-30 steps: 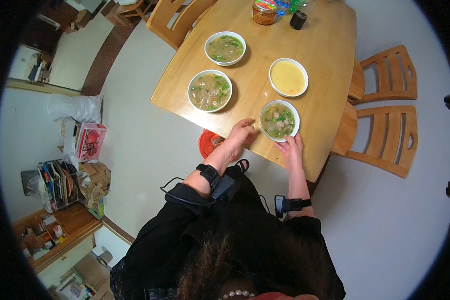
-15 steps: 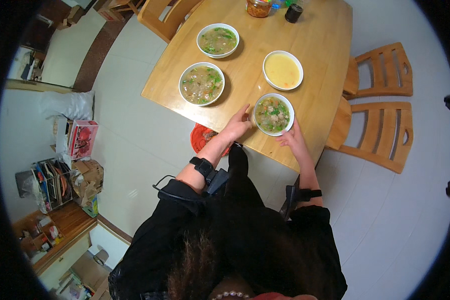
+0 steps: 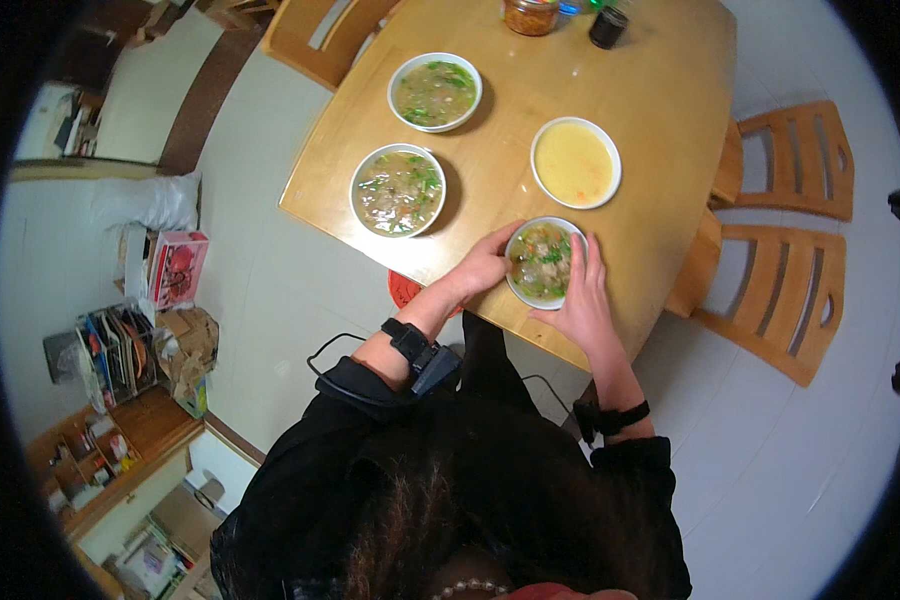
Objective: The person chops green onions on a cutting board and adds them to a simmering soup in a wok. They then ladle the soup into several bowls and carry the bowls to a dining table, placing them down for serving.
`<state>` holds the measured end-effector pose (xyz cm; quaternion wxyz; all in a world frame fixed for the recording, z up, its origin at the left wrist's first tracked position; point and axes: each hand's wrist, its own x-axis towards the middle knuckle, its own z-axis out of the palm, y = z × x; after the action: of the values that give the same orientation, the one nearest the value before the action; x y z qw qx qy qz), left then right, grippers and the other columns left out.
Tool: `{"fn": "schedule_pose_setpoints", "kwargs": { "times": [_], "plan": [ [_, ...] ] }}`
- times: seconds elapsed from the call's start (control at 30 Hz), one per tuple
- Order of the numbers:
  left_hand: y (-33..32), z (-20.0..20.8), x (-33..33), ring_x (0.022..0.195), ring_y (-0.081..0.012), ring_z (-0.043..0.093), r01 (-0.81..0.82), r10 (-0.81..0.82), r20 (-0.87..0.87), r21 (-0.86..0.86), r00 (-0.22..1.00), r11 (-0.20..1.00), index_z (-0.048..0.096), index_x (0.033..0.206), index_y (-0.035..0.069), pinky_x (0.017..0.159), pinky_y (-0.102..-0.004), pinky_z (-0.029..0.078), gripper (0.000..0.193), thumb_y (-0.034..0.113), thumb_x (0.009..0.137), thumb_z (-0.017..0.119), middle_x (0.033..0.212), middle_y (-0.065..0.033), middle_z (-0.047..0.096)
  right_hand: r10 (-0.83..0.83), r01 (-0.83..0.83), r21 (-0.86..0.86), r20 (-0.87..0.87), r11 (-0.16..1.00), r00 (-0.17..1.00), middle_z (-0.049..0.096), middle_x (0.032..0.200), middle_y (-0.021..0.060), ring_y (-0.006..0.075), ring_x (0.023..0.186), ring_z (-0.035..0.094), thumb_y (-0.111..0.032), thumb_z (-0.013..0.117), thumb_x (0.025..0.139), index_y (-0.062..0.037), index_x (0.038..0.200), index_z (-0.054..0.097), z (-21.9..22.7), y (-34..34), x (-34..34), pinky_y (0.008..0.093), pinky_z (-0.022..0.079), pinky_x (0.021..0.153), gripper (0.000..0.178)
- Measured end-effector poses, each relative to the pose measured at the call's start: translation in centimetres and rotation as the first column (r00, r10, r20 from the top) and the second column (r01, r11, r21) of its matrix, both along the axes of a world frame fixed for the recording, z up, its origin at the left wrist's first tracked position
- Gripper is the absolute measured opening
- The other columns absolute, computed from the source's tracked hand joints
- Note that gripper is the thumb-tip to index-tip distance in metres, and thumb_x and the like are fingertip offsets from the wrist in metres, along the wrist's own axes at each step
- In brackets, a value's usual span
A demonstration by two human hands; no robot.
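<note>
A white bowl of soup (image 3: 541, 268) with green herbs and pale chunks stands near the table's front edge, between my two hands. My left hand (image 3: 483, 264) is on its left side, the fingers pressed along the wall and rim. My right hand (image 3: 584, 305) is wrapped round the right side, its fingers reaching up over the rim and its thumb by the near side. Just beyond it is a white bowl of smooth yellow food (image 3: 576, 163). Two larger bowls of herb-topped soup, a nearer one (image 3: 398, 191) and a farther one (image 3: 435, 93), stand to the left.
A jar of reddish food (image 3: 531, 16) and a dark jar (image 3: 608, 27) are at the table's far end. Wooden chairs (image 3: 778, 290) line the right side, another chair (image 3: 320, 45) the far left. Below the table's front edge shows a red basket (image 3: 403, 290).
My left hand has closed in on the bowl's left side. My right hand has shifted so that its fingers now reach over the rim. The whole view has shifted slightly.
</note>
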<state>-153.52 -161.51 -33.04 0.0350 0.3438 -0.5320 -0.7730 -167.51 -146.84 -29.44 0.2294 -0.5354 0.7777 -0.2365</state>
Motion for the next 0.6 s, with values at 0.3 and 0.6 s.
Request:
{"fn": "schedule_pose_setpoints", "kwargs": {
  "times": [0.3, 0.6],
  "plan": [
    [-0.8, 2.8, 0.2, 0.119, -0.0173, 0.05, -0.048, 0.049, -0.002, 0.109, 0.999, 0.993, 0.035, 0.144, 0.006, 0.093, -0.027, 0.043, 0.077, -0.011, 0.07, 0.048, 0.132, -0.0085, 0.051, 0.006, -0.007, -0.02, -0.015, 1.0, 1.0, 0.017, 0.142, 0.0294, 0.0507, 0.124, 0.029, -0.018, 0.088, 0.049, -0.0087, 0.147, 0.016, 0.8, -1.9, 0.7, 0.0551, 0.033, 0.103, 0.122],
    [-6.3, 10.1, 4.1, 0.096, -0.0103, 0.054, -0.101, 0.101, -0.009, 0.03, 0.995, 0.994, 0.037, 0.143, 0.007, 0.076, -0.0232, 0.046, 0.072, -0.004, 0.073, 0.051, 0.122, -0.0051, 0.056, 0.114, -0.114, -0.134, -0.007, 0.984, 0.993, 0.02, 0.14, 0.0282, 0.0489, 0.123, 0.031, -0.017, 0.087, 0.049, -0.0098, 0.147, 0.019, 7.0, -8.2, 2.0, 0.0537, 0.034, 0.101, 0.119]
  ]
}}
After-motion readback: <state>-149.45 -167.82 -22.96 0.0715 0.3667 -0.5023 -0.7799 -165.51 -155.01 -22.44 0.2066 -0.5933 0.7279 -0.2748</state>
